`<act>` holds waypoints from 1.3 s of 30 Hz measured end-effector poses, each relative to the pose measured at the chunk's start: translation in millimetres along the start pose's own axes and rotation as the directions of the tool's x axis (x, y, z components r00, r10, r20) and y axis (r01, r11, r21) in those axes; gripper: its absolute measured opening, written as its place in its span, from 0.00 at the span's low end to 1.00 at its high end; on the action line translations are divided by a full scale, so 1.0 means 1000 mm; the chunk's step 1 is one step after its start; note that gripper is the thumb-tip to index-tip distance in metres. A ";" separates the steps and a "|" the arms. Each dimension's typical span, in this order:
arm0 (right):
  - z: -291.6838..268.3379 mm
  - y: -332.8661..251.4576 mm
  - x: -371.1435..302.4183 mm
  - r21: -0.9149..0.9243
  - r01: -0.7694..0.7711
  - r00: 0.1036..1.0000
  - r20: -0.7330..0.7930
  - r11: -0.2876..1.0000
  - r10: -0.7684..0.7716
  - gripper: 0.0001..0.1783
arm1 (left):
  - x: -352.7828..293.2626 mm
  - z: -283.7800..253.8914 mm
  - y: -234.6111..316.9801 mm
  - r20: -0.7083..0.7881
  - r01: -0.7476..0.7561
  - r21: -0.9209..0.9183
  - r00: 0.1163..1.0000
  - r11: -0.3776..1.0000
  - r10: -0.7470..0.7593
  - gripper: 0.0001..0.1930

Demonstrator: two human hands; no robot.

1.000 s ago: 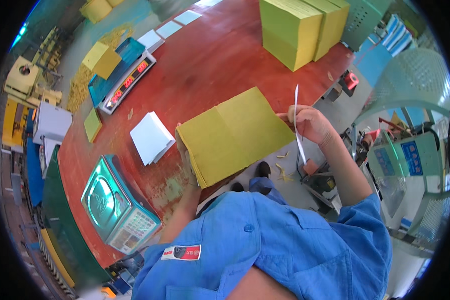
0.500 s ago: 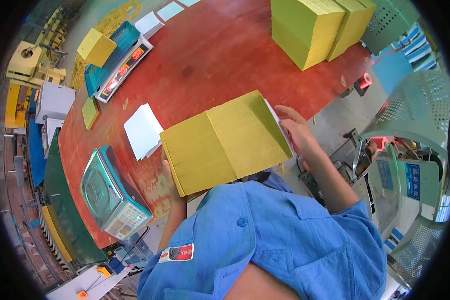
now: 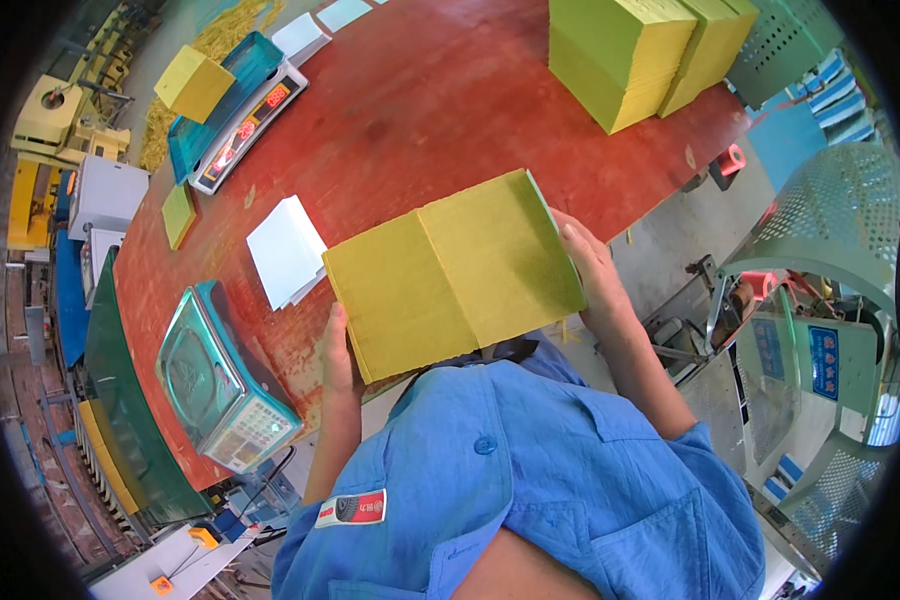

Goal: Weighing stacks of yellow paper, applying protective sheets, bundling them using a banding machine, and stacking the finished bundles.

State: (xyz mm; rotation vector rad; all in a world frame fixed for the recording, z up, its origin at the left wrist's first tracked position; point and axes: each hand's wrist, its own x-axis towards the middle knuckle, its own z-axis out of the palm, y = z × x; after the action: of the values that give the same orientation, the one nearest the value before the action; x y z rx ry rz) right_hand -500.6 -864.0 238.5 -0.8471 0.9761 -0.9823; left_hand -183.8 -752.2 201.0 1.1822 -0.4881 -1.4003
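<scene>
Between my two hands is a block of yellow paper (image 3: 455, 270), two stacks side by side with a seam down the middle, tilted above the table's near edge. My left hand (image 3: 340, 358) presses on its left end, thumb up along the edge and the other fingers mostly hidden. At the opposite end my right hand (image 3: 592, 268) lies against the side, fingers partly behind the paper. A thin pale sheet edge shows at that right end. Left of the block, a few white sheets (image 3: 285, 252) lie on the red table (image 3: 400, 130).
A teal scale (image 3: 205, 365) stands at the table's near left. Another scale (image 3: 255, 125), with lit red digits, carries a yellow paper block (image 3: 195, 82). Beside it lies a thin yellow pad (image 3: 178, 216). Tall yellow paper stacks (image 3: 620, 65) stand far right; a perforated green chair (image 3: 820, 220) is at right.
My right hand has slid down and closed in on the block's right end, narrowing the white strip there. My left thumb has come into view at the left end.
</scene>
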 end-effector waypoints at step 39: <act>-0.116 0.066 -0.323 0.397 0.359 0.723 -0.690 0.845 0.017 0.25 | -0.093 0.190 -0.142 0.588 0.418 0.281 0.636 0.864 -0.499 0.35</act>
State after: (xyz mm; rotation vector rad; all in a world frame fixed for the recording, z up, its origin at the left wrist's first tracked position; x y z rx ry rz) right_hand -666.0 -556.6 226.7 -0.0992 1.1656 -1.7000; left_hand -432.7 -699.5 191.6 0.9132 -0.7954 -2.2900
